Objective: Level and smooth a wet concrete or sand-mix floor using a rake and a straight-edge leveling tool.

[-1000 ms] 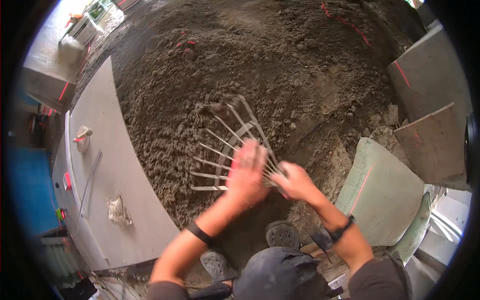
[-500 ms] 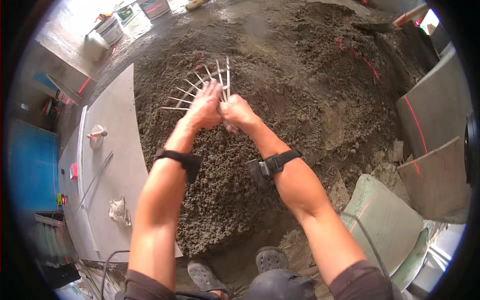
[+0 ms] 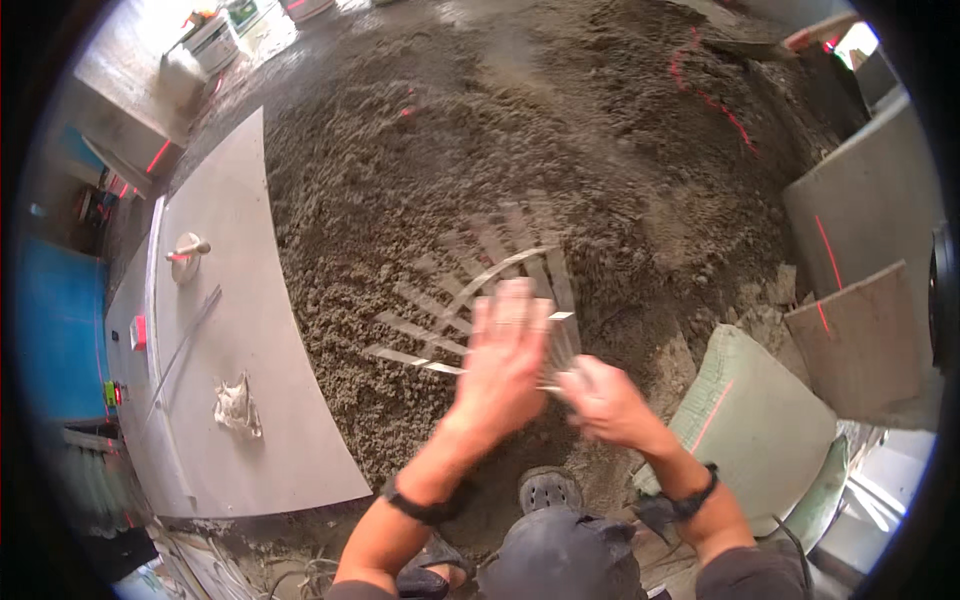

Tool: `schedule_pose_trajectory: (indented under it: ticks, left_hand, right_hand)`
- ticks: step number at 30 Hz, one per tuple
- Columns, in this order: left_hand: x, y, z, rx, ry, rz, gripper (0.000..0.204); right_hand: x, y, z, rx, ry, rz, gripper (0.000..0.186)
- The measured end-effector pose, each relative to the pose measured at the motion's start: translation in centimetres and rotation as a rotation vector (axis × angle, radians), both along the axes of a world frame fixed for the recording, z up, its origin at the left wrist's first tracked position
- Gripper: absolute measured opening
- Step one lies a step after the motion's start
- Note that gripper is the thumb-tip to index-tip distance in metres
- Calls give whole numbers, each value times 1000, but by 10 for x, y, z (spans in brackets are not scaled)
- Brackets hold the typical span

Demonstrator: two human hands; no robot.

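Note:
A pale metal fan rake [image 3: 488,272], its flat tines smeared by motion, is spread over the loose grey mortar heap [image 3: 360,200]. Its curved crossbar and a few bright tine pieces show best. My left hand [image 3: 503,355] lies across the middle of the tines with its fingers stretched forward. To its right, my right hand [image 3: 605,402] is closed round the narrow end where the tines run together. No long handle shows, and the palms hide part of the rake.
A grey board [image 3: 240,330] at left bears a round float [image 3: 185,257], a thin rod [image 3: 188,345] and a crumpled bag [image 3: 237,407]. A pale green sack [image 3: 760,425] stands at right beside leaning panels [image 3: 860,340]. Buckets [image 3: 212,45] stand far left.
Both hands have drawn the rake nearer to my body and a little to the right. The left hand's fingers, earlier over the tines, still lie along them; the right hand keeps its grip.

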State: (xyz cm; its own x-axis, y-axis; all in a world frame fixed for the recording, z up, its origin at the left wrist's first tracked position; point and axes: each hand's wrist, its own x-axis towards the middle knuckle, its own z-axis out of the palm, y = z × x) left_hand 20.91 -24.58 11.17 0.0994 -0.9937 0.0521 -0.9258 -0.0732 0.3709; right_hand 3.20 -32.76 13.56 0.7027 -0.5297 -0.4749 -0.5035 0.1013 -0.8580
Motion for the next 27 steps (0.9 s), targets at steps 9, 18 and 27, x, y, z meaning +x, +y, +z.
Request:
schedule_pose_trajectory:
  ticks: [9, 18, 27]
  left_hand:
    - [-35, 27, -71, 53, 132, 1, 96]
    - [-72, -5, -13, -4, 194, -370, 91]
    - [49, -19, -58, -23, 81, -23, 84]
  right_hand:
    - [-31, 25, -79, -161, 74, 34, 34]
    - [-86, 34, 19, 114, 214, -249, 31]
    - [47, -21, -70, -128, -42, 32, 40]
